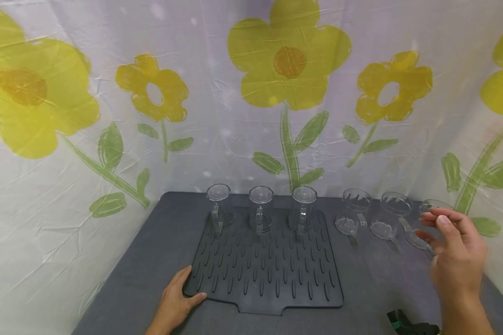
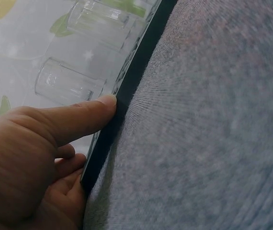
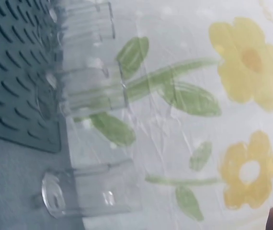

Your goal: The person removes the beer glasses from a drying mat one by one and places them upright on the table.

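Observation:
My left hand point(image 1: 175, 298) holds the near left corner of a black ridged drying mat point(image 1: 264, 274), fingers along its left side and thumb at the front edge. In the left wrist view, the thumb point(image 2: 86, 117) presses that edge. Three clear glass mugs stand in a row at the mat's far end: left point(image 1: 222, 209), middle point(image 1: 261, 209) and right point(image 1: 303, 209). My right hand point(image 1: 458, 246) hovers at the rightmost of three more glass mugs, its loosely bent fingers overlapping this mug point(image 1: 415, 238) and partly hiding it. Nothing shows between thumb and fingers.
Right of the mat, two other glass mugs, one nearer the mat point(image 1: 352, 211) and one beside it point(image 1: 391, 216), stand on the dark grey table point(image 1: 151, 251). A flower-printed curtain point(image 1: 218, 139) rises behind. A black object point(image 1: 411, 324) lies beside the right forearm.

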Available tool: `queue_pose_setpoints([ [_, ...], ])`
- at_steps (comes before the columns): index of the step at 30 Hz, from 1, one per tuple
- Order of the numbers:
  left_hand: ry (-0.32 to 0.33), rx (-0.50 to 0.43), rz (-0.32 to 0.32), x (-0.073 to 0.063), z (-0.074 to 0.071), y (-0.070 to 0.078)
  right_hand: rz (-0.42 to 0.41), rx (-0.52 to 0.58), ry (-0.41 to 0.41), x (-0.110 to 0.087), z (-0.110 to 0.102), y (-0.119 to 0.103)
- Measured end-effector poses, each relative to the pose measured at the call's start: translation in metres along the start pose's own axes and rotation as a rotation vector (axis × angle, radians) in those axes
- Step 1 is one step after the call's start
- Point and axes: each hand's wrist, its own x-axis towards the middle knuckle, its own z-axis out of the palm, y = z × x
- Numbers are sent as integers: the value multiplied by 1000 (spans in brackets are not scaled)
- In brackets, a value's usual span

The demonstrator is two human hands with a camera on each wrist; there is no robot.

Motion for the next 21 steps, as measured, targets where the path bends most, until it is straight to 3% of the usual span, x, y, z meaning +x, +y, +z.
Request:
queue_pose_setpoints([
  [4,-4,-1,-8,0,0,0,38,18,-50,-6,10,5],
  [13,-8,-2,-2,0,0,0,80,-102,-189,-15,30,24],
  [21,-9,-5,-7,0,-1,1,129,-223,-235,-20,48,53],
])
